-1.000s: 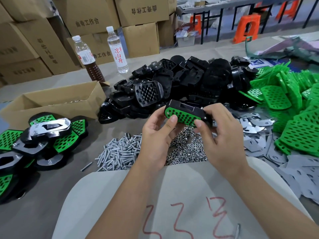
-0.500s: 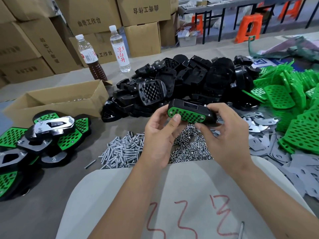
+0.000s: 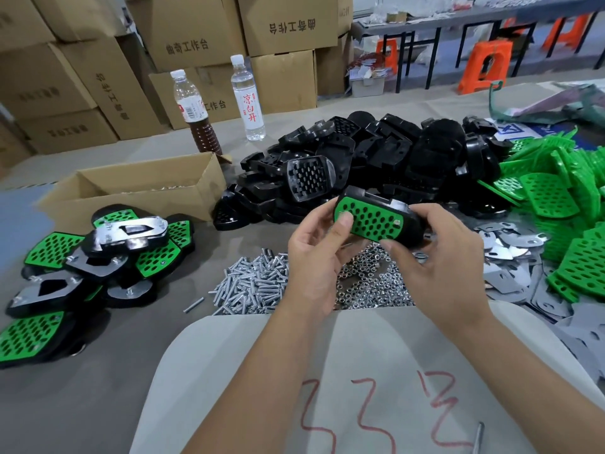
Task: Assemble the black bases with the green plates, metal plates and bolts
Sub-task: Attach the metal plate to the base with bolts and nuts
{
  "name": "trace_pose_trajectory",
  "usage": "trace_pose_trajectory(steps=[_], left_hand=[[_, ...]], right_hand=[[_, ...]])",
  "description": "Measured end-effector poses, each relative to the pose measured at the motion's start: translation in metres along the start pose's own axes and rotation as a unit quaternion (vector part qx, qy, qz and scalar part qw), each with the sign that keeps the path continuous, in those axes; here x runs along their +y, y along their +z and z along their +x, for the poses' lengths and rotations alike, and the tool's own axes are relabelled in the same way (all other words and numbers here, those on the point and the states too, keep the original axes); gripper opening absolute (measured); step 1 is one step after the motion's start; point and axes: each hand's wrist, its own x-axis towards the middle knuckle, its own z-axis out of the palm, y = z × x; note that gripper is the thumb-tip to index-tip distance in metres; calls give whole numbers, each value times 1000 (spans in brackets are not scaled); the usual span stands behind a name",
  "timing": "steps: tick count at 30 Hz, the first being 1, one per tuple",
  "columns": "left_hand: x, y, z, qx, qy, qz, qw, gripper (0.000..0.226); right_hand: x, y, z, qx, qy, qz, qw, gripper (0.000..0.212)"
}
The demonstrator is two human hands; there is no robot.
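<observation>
A: Far left on the table?

B: A heap of finished units (image 3: 98, 253), green plates on black bases with metal plates bolted on top. Behind them lies an open carton (image 3: 137, 191), and past that stand two bottles (image 3: 203, 109).

A: And in the middle?

B: A pile of bolts (image 3: 252, 286) in front, nuts (image 3: 370, 286) just to its right, one stray bolt (image 3: 193, 304) apart on the left. Behind them is a large heap of black bases (image 3: 376, 162).

A: The hands?

B: Both are raised above the nuts, holding one base (image 3: 409, 224) with a green plate (image 3: 370, 219) seated in it, the green face turned towards the camera. The left hand (image 3: 314, 257) grips the left end, its thumb pressed on the green plate, fingers curled behind. The right hand (image 3: 438, 257) grips the right end, thumb under the lower edge, fingers wrapped over the top.

A: Further right?

B: Loose metal plates (image 3: 510, 244) are scattered on the table, and beyond them is a stack of green plates (image 3: 573, 198).
</observation>
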Motion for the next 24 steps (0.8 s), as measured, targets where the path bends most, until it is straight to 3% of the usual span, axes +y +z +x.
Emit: trace_pose_trajectory(steps=[5,9,11,12,14,15,16,18,22,24], left_hand=[[22,-30,4,63,59,172,981,2],[56,-65,4,180,100,286,936,12],[76,-86,-2,223,119,358,899,17],[87,-94,-6,247,148,424,859,17],[109,-107,-15,325,229,532,748,16],[119,-110,-20,365,269,540,709,20],[129,-113,-23,395,304,519,694,24],[144,-115,-26,425,341,459,702,31],[155,-127,-25,418,288,523,684,35],[155,-134,-22,397,247,533,706,34]], right_hand=[[-16,10,2,-121,152,117,974,42],[-57,55,5,-163,211,247,931,35],[-81,81,9,-169,207,257,929,32],[-95,94,11,-163,196,259,932,33],[-125,120,15,-131,154,250,947,34],[-140,133,20,-105,116,222,962,32],[-156,145,25,-82,71,197,974,30],[-180,172,34,-97,0,176,980,27],[-200,217,39,-352,-138,102,920,32],[-198,228,39,-417,-196,50,886,50]])
